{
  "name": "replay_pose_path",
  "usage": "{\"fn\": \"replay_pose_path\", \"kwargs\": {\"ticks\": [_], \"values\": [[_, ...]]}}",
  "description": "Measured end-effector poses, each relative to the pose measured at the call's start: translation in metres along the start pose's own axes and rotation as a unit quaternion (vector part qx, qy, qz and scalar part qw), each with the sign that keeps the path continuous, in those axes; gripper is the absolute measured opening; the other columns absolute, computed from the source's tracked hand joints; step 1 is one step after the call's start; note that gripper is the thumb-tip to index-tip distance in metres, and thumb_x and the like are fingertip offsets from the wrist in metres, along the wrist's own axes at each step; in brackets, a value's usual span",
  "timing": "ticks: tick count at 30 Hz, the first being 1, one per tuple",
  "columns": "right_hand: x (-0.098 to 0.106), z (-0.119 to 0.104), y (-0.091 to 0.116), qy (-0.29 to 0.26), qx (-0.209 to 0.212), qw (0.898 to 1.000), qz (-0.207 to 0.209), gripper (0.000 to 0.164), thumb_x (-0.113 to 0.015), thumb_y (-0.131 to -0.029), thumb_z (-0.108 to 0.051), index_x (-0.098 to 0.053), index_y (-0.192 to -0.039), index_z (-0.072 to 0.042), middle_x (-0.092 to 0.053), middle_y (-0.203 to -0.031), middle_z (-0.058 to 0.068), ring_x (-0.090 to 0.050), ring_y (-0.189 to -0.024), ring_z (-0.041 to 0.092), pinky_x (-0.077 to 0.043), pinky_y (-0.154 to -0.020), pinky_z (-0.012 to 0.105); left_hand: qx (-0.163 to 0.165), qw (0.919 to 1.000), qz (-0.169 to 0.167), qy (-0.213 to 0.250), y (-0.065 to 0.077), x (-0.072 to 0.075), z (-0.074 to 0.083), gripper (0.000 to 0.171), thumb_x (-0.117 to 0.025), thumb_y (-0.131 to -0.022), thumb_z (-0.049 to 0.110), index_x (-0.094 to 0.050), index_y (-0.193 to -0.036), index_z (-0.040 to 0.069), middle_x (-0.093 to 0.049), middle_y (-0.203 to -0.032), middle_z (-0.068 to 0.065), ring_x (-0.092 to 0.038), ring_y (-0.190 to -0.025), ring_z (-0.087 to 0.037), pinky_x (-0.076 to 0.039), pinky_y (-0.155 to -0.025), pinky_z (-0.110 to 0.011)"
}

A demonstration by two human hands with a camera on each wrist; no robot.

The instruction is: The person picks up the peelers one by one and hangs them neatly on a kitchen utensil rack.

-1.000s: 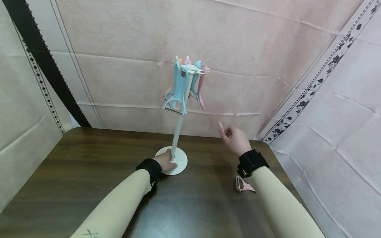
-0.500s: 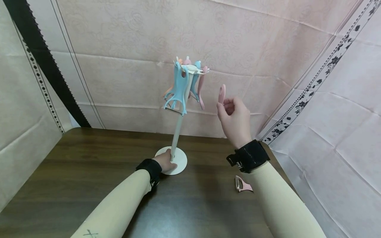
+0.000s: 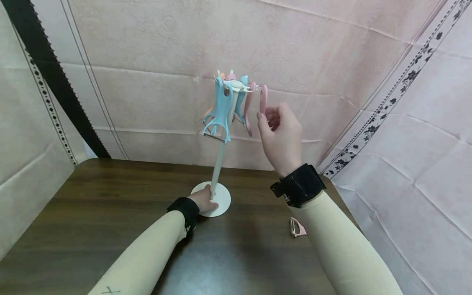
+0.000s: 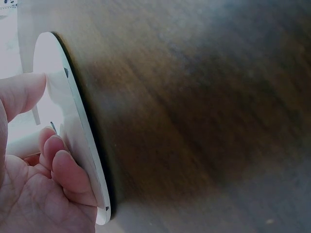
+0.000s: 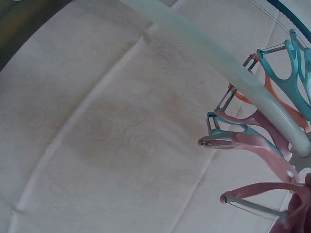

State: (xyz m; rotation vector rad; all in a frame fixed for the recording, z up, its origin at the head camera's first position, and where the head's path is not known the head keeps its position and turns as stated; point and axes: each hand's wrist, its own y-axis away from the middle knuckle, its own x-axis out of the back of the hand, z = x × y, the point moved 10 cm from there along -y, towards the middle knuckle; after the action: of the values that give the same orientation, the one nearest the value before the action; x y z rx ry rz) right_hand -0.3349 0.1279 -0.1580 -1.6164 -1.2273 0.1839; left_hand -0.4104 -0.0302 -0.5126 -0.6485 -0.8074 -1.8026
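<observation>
A white rack stand (image 3: pixel 218 164) rises from a round base (image 3: pixel 222 203) on the table. My left hand (image 3: pixel 203 199) holds it at the foot of the pole. In the left wrist view the thumb presses the base (image 4: pixel 73 111) and the fingers curl by the pole. My right hand (image 3: pixel 282 137) pinches a pink peeler (image 3: pixel 263 99), loop end up, just right of the rack's top. In the right wrist view its blade end (image 5: pixel 257 206) hangs below the other peelers, apart from them. Blue peelers (image 3: pixel 223 108) and a pink peeler (image 3: pixel 248 108) hang from the hooks.
Another pink peeler (image 3: pixel 298 228) lies on the brown table (image 3: pixel 121 221), near my right forearm. An orange peeler (image 5: pixel 279 97) hangs among the others on the rack. Pale patterned cloth (image 3: pixel 155 82) stands behind the table and on both sides.
My right hand has risen from near the table's back right with the pink peeler, then shifted left to the rack's top. The left hand stays at the stand's base.
</observation>
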Motion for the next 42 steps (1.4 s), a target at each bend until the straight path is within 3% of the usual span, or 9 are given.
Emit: {"fn": "replay_pose_path", "kwargs": {"ticks": [4, 17, 24, 31, 39, 42], "values": [[-0.003, -0.003, -0.005, 0.006, 0.003, 1.000, -0.002, 0.017, -0.062, -0.095, -0.018, -0.059, -0.101, -0.003, -0.063, -0.088, 0.006, -0.057, -0.075, 0.013, -0.047, -0.069, 0.027, -0.017, 0.9998, 0.002, -0.001, 0.000, 0.000, 0.003, 0.068, -0.068, -0.090, 0.023, -0.032, -0.138, -0.009, -0.054, -0.129, -0.026, -0.055, -0.116, -0.031, -0.041, -0.098, -0.042], [-0.013, -0.010, -0.004, 0.016, 0.005, 1.000, -0.018, 0.016, -0.061, -0.095, -0.017, -0.059, -0.103, -0.003, -0.064, -0.092, 0.006, -0.057, -0.076, 0.012, -0.047, -0.069, 0.026, -0.018, 0.9998, -0.003, -0.002, 0.000, 0.000, 0.000, 0.067, -0.067, -0.091, 0.025, -0.032, -0.138, -0.008, -0.054, -0.129, -0.024, -0.055, -0.115, -0.030, -0.042, -0.097, -0.042], [-0.022, -0.017, 0.001, 0.075, 0.045, 0.996, -0.020, 0.009, -0.061, -0.094, -0.013, -0.060, -0.092, -0.005, -0.060, -0.087, 0.005, -0.058, -0.077, 0.013, -0.047, -0.067, 0.027, -0.012, 0.9999, -0.003, 0.003, 0.000, 0.000, -0.001, 0.067, -0.067, -0.091, 0.026, -0.033, -0.137, -0.008, -0.056, -0.126, -0.024, -0.056, -0.113, -0.030, -0.042, -0.096, -0.043], [-0.028, -0.021, 0.002, 0.117, 0.050, 0.991, -0.027, 0.009, -0.061, -0.095, -0.014, -0.061, -0.096, -0.005, -0.060, -0.090, 0.005, -0.060, -0.081, 0.014, -0.050, -0.073, 0.027, 0.001, 0.9999, 0.009, 0.004, 0.001, 0.002, -0.004, 0.064, -0.062, -0.095, 0.034, -0.034, -0.135, -0.007, -0.056, -0.123, -0.023, -0.058, -0.110, -0.031, -0.043, -0.095, -0.044], [-0.028, -0.013, 0.009, 0.079, 0.033, 0.995, -0.045, 0.014, -0.060, -0.096, -0.017, -0.061, -0.106, -0.006, -0.058, -0.095, 0.004, -0.055, -0.082, 0.013, -0.046, -0.070, 0.026, -0.006, 0.9999, -0.002, 0.011, 0.002, 0.001, -0.003, 0.067, -0.063, -0.094, 0.031, -0.031, -0.137, -0.008, -0.054, -0.128, -0.025, -0.056, -0.113, -0.031, -0.042, -0.096, -0.044], [-0.023, -0.012, 0.014, 0.070, 0.060, 0.994, -0.052, 0.019, -0.060, -0.097, -0.016, -0.061, -0.112, -0.005, -0.059, -0.095, 0.005, -0.056, -0.083, 0.014, -0.046, -0.072, 0.030, -0.009, 0.9999, -0.003, 0.013, 0.004, 0.002, 0.002, 0.066, -0.063, -0.094, 0.029, -0.031, -0.137, -0.008, -0.055, -0.127, -0.024, -0.057, -0.112, -0.030, -0.042, -0.096, -0.043]]}}
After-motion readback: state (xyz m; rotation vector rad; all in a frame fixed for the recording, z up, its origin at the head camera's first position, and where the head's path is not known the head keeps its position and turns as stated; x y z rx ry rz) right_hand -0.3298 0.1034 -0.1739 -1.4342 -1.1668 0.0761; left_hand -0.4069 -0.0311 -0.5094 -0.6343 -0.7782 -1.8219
